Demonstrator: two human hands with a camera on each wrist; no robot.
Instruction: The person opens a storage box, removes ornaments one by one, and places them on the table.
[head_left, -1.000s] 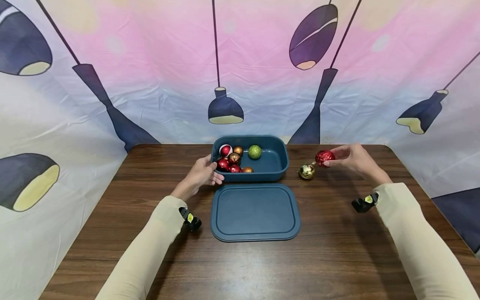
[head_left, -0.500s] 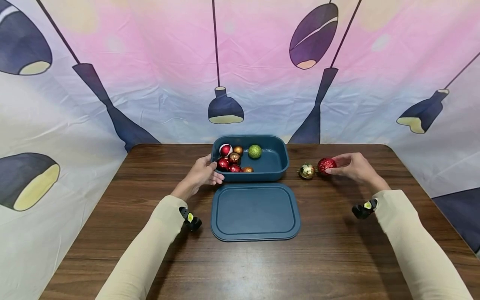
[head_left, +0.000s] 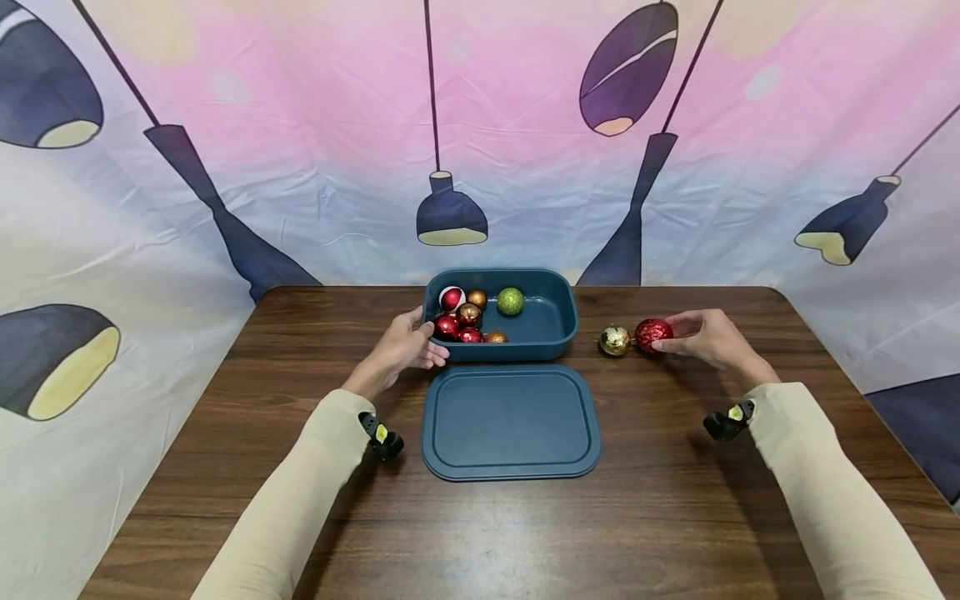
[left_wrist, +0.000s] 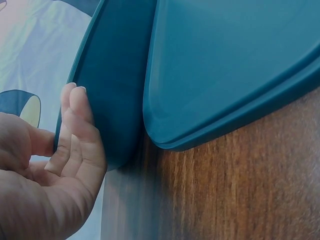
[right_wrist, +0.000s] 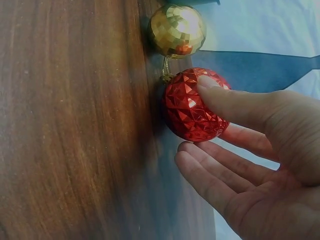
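Note:
A dark blue-green rectangular box (head_left: pixel 558 323) stands at the back of the table, with several red, copper, orange and green Christmas balls in it. My left hand (head_left: pixel 401 344) holds its near-left corner, thumb at the rim and fingers along the front wall (left_wrist: pixel 117 95). To the right of the box, my right hand (head_left: pixel 708 337) pinches a faceted red Christmas ball (right_wrist: pixel 192 107) between thumb and fingers, at the tabletop. Just left of it lies a shiny gold Christmas ball (head_left: pixel 614 341), its cap toward the red one. The two nearly touch.
The box's matching flat lid (head_left: pixel 512 425) lies on the brown wooden table (head_left: pixel 510 533), right in front of the box. A cloth backdrop (head_left: pixel 360 167) printed with lamps hangs behind the table's far edge.
My right hand has lowered the red ball slightly toward the tabletop beside the gold ball, then stayed nearly still. My left hand and the box have not moved.

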